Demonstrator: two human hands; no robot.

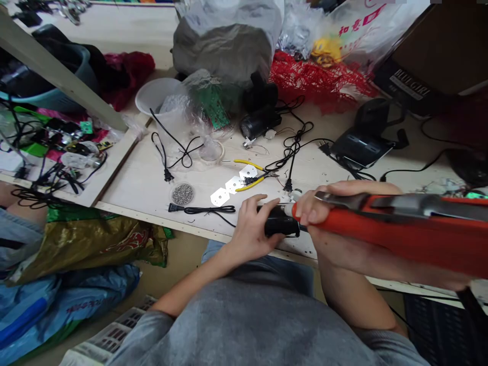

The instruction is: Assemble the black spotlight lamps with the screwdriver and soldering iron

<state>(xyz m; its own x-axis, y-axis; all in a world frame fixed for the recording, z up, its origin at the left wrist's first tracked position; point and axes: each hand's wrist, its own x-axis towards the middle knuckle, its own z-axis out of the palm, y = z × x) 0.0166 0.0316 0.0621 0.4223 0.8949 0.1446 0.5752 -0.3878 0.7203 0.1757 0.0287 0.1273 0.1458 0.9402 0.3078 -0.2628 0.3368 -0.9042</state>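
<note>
My left hand [254,227] is wrapped round a small black cylindrical part [281,227] at the front edge of the wooden board [145,178]. My right hand [335,218] grips a long orange tool [396,231] with a metal lever on top; its tip meets the end of the black part. The tool's rear runs off toward the right edge, close to the camera. Just beyond the hands lie yellow-handled pliers [249,175], flat silver metal plates [229,188] and a small round tin of tiny metal bits [182,193].
Black power cords [202,209] and wires trail over the board. A white bowl [154,96], plastic bags, a green circuit board [211,104], a black motor [261,119], red netting [316,81] and a black charger-like unit [362,145] stand behind. Bags and a basket lie on the floor left.
</note>
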